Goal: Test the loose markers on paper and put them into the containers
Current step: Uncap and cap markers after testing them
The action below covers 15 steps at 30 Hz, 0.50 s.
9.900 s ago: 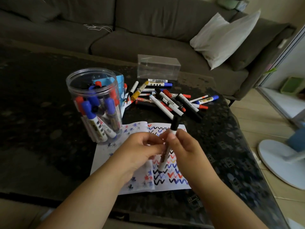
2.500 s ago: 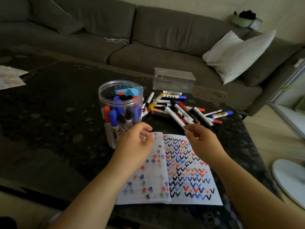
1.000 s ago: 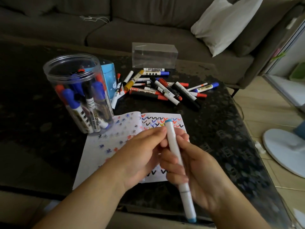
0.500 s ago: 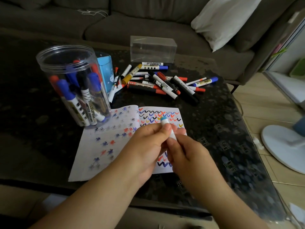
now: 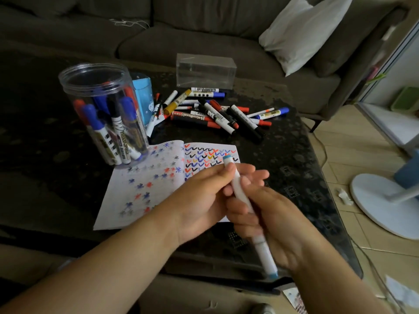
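A white marker with teal ends was held in both hands above the near edge of the paper, its long axis slanting from a capped tip up and away, over the rows of check marks, to a second teal end down and toward the person. The right hand wrapped the middle of the barrel, fingers curled round it. The left hand pinched the far end just below the cap with thumb and fingertips. Both hands were therefore already on the marker, the left nearer the cap that probably had to come off, along the barrel's line, before any test stroke; whether the cap had begun to loosen could not be told.

Beyond the marker, the paper lay open on the dark counter, its left page dotted with star marks, its right page filled with checks in black, blue and red. Left of the paper, touching its far corner, stood a clear jar holding tested markers upright, with a blue box just behind it. Past the paper's far edge sprawled the loose markers, pointing every way. Farther still stood a clear rectangular box, near the counter's far rim. A grey sofa with a white cushion lay behind.
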### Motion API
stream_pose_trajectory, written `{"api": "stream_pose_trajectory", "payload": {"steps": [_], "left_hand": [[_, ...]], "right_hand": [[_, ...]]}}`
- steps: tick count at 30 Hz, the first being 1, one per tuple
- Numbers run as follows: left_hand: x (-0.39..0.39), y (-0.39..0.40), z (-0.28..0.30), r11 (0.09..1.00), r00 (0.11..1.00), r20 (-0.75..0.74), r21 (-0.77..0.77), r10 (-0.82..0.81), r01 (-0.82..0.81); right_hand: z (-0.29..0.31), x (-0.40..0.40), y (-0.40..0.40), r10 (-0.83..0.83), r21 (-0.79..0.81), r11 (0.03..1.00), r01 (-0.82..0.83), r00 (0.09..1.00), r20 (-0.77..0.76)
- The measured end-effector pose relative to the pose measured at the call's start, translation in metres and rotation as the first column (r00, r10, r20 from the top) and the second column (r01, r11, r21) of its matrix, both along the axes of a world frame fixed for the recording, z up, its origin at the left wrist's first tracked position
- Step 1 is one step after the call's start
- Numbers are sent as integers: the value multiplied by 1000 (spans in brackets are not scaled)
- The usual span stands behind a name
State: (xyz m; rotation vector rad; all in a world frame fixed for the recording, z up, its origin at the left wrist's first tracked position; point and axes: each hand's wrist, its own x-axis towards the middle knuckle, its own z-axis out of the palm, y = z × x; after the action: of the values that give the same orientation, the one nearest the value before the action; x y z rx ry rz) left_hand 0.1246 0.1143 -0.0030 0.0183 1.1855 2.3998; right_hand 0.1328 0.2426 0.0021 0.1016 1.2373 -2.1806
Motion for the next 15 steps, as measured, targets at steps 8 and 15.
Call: {"api": "stream_pose_trajectory", "payload": {"steps": [8, 15], "left_hand": [[38, 12, 29, 963, 974, 20, -160, 224, -218], [43, -20, 19, 725, 920, -168, -571, 355, -384]], "right_hand": [[15, 38, -14, -60, 231, 966, 116, 970, -237], [-8, 75, 12, 204, 760, 547, 351, 825, -528]]}}
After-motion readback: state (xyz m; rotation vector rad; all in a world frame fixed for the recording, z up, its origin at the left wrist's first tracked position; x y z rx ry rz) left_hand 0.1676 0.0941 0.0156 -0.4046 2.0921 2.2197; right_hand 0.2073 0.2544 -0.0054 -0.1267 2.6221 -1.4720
